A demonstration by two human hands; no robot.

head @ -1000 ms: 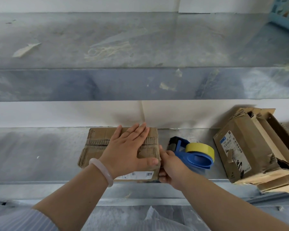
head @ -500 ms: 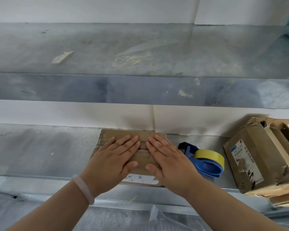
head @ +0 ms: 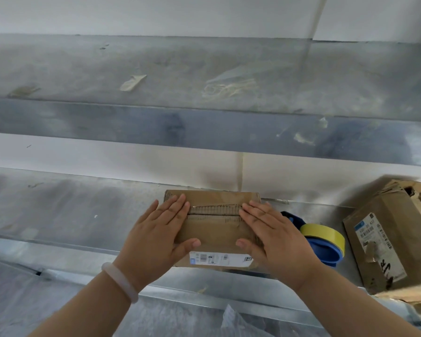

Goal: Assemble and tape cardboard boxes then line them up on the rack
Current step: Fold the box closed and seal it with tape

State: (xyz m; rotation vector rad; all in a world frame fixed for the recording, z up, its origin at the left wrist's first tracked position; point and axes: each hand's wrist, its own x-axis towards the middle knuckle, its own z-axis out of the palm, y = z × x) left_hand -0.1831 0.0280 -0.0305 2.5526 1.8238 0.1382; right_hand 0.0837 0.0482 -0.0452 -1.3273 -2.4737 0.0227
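Pressing down on the small cardboard box (head: pixel 214 229) with left hand (head: pixel 156 237) and right hand (head: pixel 275 239) laid flat on its top flaps, one at each end, fingers straight, not gripping anything, pale bracelet (head: pixel 119 280) on the left wrist. Parked on the lower shelf of the metal rack (head: pixel 71 215) near the front edge, white label (head: pixel 219 259) facing out. Just to the right of it a blue tape dispenser (head: pixel 326 252) with a yellow roll (head: pixel 323 233), then a beat-up bigger box (head: pixel 384 239) further right.
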